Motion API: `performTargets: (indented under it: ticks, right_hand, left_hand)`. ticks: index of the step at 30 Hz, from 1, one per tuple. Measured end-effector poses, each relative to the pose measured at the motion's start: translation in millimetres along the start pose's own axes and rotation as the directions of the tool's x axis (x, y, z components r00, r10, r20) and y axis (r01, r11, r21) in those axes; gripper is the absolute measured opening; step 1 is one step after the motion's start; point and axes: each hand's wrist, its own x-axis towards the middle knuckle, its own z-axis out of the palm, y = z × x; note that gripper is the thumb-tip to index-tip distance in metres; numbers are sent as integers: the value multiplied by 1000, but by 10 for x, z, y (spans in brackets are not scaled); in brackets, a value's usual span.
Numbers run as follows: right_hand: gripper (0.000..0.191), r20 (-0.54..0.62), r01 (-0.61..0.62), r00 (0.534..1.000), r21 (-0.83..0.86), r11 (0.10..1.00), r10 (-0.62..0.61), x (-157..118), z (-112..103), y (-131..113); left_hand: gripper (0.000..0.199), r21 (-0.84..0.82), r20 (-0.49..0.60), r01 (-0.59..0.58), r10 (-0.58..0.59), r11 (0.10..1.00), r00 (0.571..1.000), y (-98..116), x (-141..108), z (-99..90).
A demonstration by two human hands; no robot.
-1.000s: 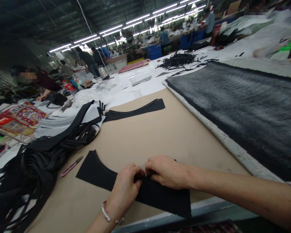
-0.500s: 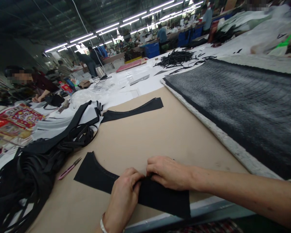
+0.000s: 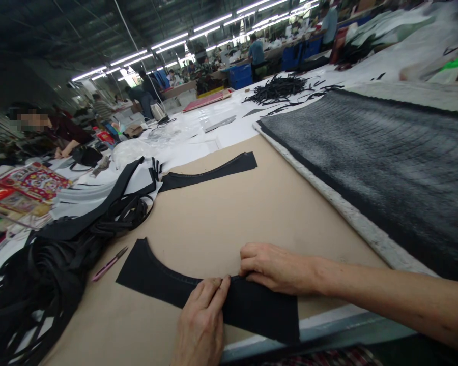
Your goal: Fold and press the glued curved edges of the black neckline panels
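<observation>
A curved black fabric piece [image 3: 263,310] lies flat on the tan sheet near the table's front edge, its concave edge facing away from me and showing a narrow folded or stitched band. My left hand [image 3: 204,315] rests on the middle of it, fingers stretched out and fingertips at the curved edge. Just to the right, my right hand [image 3: 269,267] has its fingers bent and pinched on that same edge. What lies under those fingertips is hidden. Farther back is a second curved black piece [image 3: 213,172], apart from both hands.
Pink-handled thread snips [image 3: 109,264] lie left of the near piece. Beyond them is a heap of black strips [image 3: 61,264]. A large dark fabric stack [image 3: 374,168] covers the right side. More cut strips [image 3: 277,90] are piled at the back. A co-worker [image 3: 63,134] sits at far left.
My right hand has slid a little to the right along the curved edge. My left hand has gone from pinching the edge to lying flatter on the piece. The fabric stays in place.
</observation>
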Motion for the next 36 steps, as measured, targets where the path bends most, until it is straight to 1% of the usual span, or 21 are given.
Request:
performTargets:
  ticks: [3, 7, 9, 12, 14, 17, 19, 22, 24, 28, 33, 36]
  right_hand:
    - [15, -18, 63, 998, -12, 998, -63, -36, -6, 29]
    - [15, -23, 126, 992, -86, 988, -128, -68, -7, 58]
    - [14, -25, 142, 989, -123, 982, -146, -75, -7, 62]
    - [13, -16, 146, 989, -155, 977, -150, -77, -9, 56]
    - [14, -8, 140, 990, -167, 976, -143, -77, -13, 52]
    - [14, -8, 143, 989, -169, 975, -146, -81, -17, 52]
    - [13, -7, 145, 989, -170, 975, -148, -86, -17, 58]
    - [12, -17, 144, 989, -165, 976, -149, -92, -10, 71]
    - [12, -30, 156, 986, -152, 976, -162, -93, -6, 83]
    - [10, -39, 163, 985, -104, 981, -168, -101, -12, 116]
    - [6, -25, 124, 992, -78, 989, -126, -143, -55, 149]
    - [8, -5, 140, 990, -118, 983, -142, -165, -90, 142]
  left_hand:
    - [50, 51, -19, -35, 36, 998, 999, 23, 27, -15]
    - [48, 122, -39, -81, 86, 989, 996, 16, 1, 5]
    - [49, 136, -39, -79, 85, 988, 996, 0, -26, 37]
    - [53, 156, -68, -67, 78, 985, 995, -27, -61, 99]
    - [55, 130, -75, -71, 81, 989, 994, -35, -67, 127]
    - [51, 13, -51, -98, 98, 995, 994, -20, -43, 125]
    - [52, -38, -40, -86, 85, 996, 996, 3, -15, 108]
    - [55, -30, 19, -46, 47, 998, 999, 40, 21, 103]
    - [56, 7, 36, -52, 52, 999, 998, 55, 30, 117]
    - [55, 77, 6, -87, 86, 993, 996, 61, 22, 143]
    - [55, 159, -73, -74, 87, 985, 994, 62, 39, 145]
    - [47, 128, -106, -102, 116, 987, 988, 85, 85, 142]
